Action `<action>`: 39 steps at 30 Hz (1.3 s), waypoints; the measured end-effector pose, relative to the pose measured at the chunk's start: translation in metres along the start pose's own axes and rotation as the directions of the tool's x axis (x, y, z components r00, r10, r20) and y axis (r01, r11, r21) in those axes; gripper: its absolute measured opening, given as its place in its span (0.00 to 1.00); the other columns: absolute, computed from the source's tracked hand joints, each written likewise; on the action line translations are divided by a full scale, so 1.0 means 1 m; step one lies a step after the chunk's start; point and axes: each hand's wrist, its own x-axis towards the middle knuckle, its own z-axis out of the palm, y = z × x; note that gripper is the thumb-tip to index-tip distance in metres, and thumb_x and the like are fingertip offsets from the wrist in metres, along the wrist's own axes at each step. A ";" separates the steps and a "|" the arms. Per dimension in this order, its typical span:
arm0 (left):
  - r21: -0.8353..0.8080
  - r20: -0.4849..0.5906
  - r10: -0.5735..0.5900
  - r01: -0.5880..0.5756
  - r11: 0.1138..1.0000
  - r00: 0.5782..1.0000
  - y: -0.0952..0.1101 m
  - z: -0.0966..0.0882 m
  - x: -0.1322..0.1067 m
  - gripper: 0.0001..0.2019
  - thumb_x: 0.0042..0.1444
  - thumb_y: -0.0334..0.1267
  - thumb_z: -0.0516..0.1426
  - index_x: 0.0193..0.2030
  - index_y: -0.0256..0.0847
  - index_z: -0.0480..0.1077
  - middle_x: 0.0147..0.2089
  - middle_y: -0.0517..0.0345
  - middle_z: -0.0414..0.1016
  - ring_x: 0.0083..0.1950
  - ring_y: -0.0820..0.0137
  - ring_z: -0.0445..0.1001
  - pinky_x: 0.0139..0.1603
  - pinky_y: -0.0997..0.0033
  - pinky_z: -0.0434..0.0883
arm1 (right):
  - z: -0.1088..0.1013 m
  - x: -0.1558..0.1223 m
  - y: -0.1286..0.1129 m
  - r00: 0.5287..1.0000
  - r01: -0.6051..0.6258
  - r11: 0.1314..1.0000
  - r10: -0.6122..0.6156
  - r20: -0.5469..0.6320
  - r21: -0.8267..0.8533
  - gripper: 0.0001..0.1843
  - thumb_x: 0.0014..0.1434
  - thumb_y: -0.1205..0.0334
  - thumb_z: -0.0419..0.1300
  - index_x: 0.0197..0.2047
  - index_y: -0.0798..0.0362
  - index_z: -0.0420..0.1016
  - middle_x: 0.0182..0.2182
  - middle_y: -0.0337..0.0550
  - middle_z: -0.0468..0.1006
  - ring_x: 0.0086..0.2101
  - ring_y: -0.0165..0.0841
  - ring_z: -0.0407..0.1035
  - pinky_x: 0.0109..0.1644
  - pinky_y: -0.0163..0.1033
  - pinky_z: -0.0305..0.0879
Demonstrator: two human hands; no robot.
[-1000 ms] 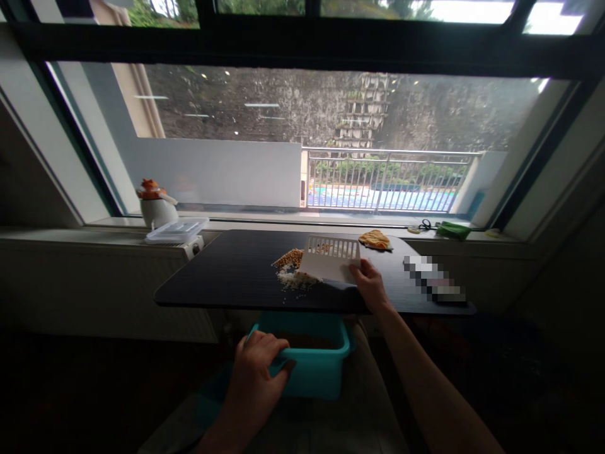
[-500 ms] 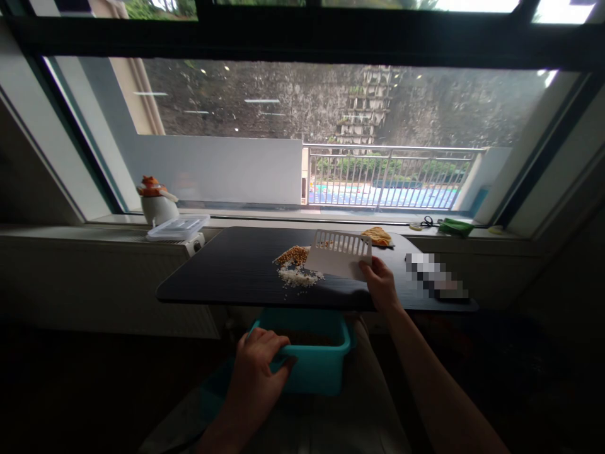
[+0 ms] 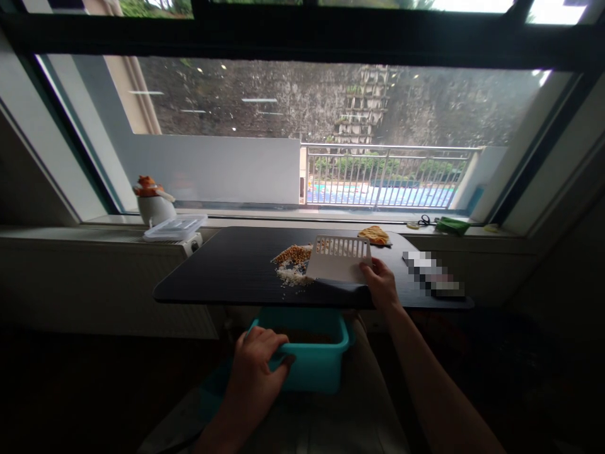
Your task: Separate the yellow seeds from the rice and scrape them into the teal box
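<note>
My right hand [image 3: 379,284] grips the right edge of a flat white slotted scraper [image 3: 338,268], held tilted just over the dark tabletop [image 3: 222,258]. Left of the scraper lies a pile of yellow-brown beans or kernels [image 3: 292,255], with white rice-like grains [image 3: 293,276] scattered at its near side. The scraper hides part of both. Down in front of the table edge, my left hand [image 3: 262,359] is closed over the left rim of a teal plastic tub [image 3: 312,369]. Dark brown contents show dimly inside the tub, which rests at my lap.
A folded orange-yellow cloth [image 3: 374,235] lies at the table's back right, and a blurred-out object [image 3: 432,276] at its right. On the window sill are a white pot [image 3: 155,209], a clear plastic lid or box [image 3: 174,227], black-handled scissors [image 3: 424,220] and a green item [image 3: 452,226].
The scraper has tipped and lowered slightly, covering more of the white grains. My left hand stays on the tub's rim. The whole view has shifted a little.
</note>
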 end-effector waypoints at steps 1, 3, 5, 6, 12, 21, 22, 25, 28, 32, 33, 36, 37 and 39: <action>0.000 0.000 0.001 -0.001 1.000 1.000 0.000 0.000 0.000 0.06 0.51 0.32 0.61 0.35 0.45 0.76 0.33 0.58 0.79 0.40 0.59 0.74 0.47 0.53 0.69 | 0.000 0.000 0.000 1.000 -0.005 1.000 0.005 0.002 -0.001 0.20 0.42 0.50 0.68 0.38 0.51 0.78 0.32 0.43 0.83 0.35 0.40 0.77 0.41 0.44 0.72; -0.002 0.000 0.004 -0.004 1.000 1.000 0.000 0.000 0.001 0.06 0.50 0.32 0.61 0.35 0.46 0.76 0.33 0.59 0.79 0.39 0.59 0.75 0.47 0.54 0.69 | 0.000 0.000 0.000 1.000 -0.013 1.000 0.013 0.007 0.001 0.20 0.42 0.50 0.68 0.38 0.51 0.78 0.32 0.43 0.83 0.34 0.40 0.77 0.40 0.44 0.72; -0.002 -0.002 0.006 -0.006 1.000 1.000 0.001 0.000 0.001 0.06 0.50 0.32 0.61 0.35 0.46 0.76 0.33 0.59 0.79 0.39 0.59 0.75 0.47 0.54 0.69 | 0.000 0.000 0.000 1.000 -0.016 1.000 0.016 0.010 0.005 0.20 0.43 0.50 0.67 0.39 0.51 0.78 0.32 0.43 0.84 0.34 0.40 0.77 0.40 0.44 0.72; -0.002 -0.004 0.006 -0.006 1.000 1.000 0.001 0.000 0.001 0.06 0.50 0.32 0.61 0.35 0.46 0.76 0.33 0.59 0.79 0.39 0.59 0.75 0.47 0.54 0.69 | 0.000 0.000 0.000 1.000 -0.016 1.000 0.015 0.010 0.007 0.20 0.43 0.50 0.67 0.39 0.51 0.78 0.32 0.42 0.84 0.34 0.40 0.77 0.40 0.44 0.72; -0.002 -0.013 0.013 -0.013 1.000 1.000 0.001 0.000 0.003 0.07 0.50 0.31 0.61 0.35 0.46 0.76 0.33 0.60 0.78 0.39 0.59 0.75 0.48 0.53 0.69 | -0.001 0.000 0.000 0.999 -0.026 1.000 0.026 0.024 0.011 0.20 0.43 0.51 0.67 0.39 0.51 0.78 0.32 0.43 0.84 0.35 0.40 0.77 0.40 0.44 0.73; 0.008 -0.018 0.013 -0.013 1.000 1.000 0.002 -0.001 0.004 0.06 0.50 0.32 0.61 0.35 0.46 0.76 0.33 0.60 0.78 0.39 0.59 0.75 0.47 0.54 0.70 | -0.001 -0.002 -0.004 0.999 -0.027 0.999 0.026 0.046 0.024 0.20 0.42 0.50 0.67 0.38 0.51 0.79 0.31 0.42 0.83 0.33 0.39 0.76 0.39 0.43 0.72; 0.008 -0.018 0.012 -0.012 1.000 1.000 0.002 -0.002 0.004 0.06 0.50 0.32 0.61 0.35 0.46 0.76 0.32 0.60 0.78 0.39 0.59 0.75 0.47 0.54 0.70 | -0.001 -0.002 -0.004 0.999 -0.027 0.999 0.026 0.046 0.026 0.20 0.41 0.49 0.67 0.38 0.51 0.79 0.31 0.42 0.83 0.33 0.39 0.76 0.39 0.43 0.72; 0.005 -0.019 0.011 -0.011 1.000 1.000 0.003 -0.002 0.004 0.07 0.50 0.32 0.61 0.35 0.46 0.76 0.32 0.60 0.78 0.39 0.59 0.75 0.48 0.53 0.70 | -0.001 -0.003 -0.005 0.999 -0.030 0.999 0.029 0.046 0.032 0.20 0.41 0.49 0.68 0.37 0.51 0.79 0.31 0.41 0.83 0.33 0.39 0.76 0.38 0.43 0.72; -0.001 -0.021 0.013 -0.013 1.000 1.000 0.002 -0.002 0.004 0.07 0.50 0.31 0.61 0.35 0.46 0.76 0.32 0.61 0.78 0.39 0.59 0.75 0.48 0.52 0.69 | -0.001 -0.003 -0.006 0.998 -0.037 0.998 0.035 0.045 0.043 0.20 0.40 0.49 0.69 0.36 0.51 0.79 0.32 0.42 0.83 0.34 0.39 0.76 0.39 0.43 0.72; -0.008 -0.022 0.014 -0.014 1.000 1.000 0.002 -0.002 0.004 0.06 0.50 0.31 0.61 0.35 0.46 0.75 0.33 0.60 0.78 0.39 0.59 0.75 0.47 0.52 0.69 | -0.001 -0.003 -0.006 0.998 -0.046 0.997 0.044 0.048 0.054 0.20 0.41 0.49 0.69 0.37 0.51 0.79 0.32 0.42 0.83 0.34 0.39 0.76 0.39 0.43 0.71; -0.009 -0.021 0.013 -0.013 1.000 1.000 0.002 -0.002 0.004 0.06 0.50 0.31 0.61 0.35 0.46 0.75 0.33 0.60 0.78 0.39 0.59 0.75 0.47 0.52 0.68 | -0.001 -0.003 -0.006 0.998 -0.048 0.997 0.045 0.052 0.054 0.20 0.40 0.49 0.69 0.36 0.51 0.79 0.32 0.42 0.83 0.34 0.39 0.76 0.39 0.43 0.71; -0.011 -0.019 0.008 -0.008 1.000 1.000 0.002 -0.002 0.003 0.07 0.50 0.31 0.61 0.35 0.46 0.75 0.33 0.61 0.78 0.39 0.58 0.75 0.48 0.52 0.68 | -0.001 -0.003 -0.005 0.997 -0.048 0.997 0.044 0.068 0.054 0.20 0.40 0.49 0.70 0.35 0.51 0.80 0.32 0.42 0.83 0.34 0.39 0.75 0.39 0.43 0.70; -0.012 -0.017 0.006 -0.006 1.000 1.000 0.002 -0.002 0.003 0.07 0.50 0.31 0.61 0.35 0.46 0.75 0.33 0.61 0.78 0.39 0.58 0.75 0.48 0.52 0.68 | -0.002 -0.004 -0.005 0.996 -0.047 0.997 0.043 0.072 0.054 0.19 0.40 0.49 0.70 0.34 0.51 0.80 0.32 0.42 0.83 0.34 0.38 0.75 0.39 0.43 0.70; -0.014 -0.011 0.003 -0.003 1.000 1.000 0.003 -0.002 0.003 0.07 0.50 0.31 0.62 0.36 0.46 0.75 0.33 0.61 0.78 0.39 0.58 0.75 0.48 0.51 0.68 | -0.003 -0.004 -0.006 0.996 -0.045 0.997 0.041 0.076 0.058 0.19 0.40 0.49 0.70 0.34 0.51 0.80 0.32 0.42 0.83 0.34 0.38 0.75 0.39 0.42 0.70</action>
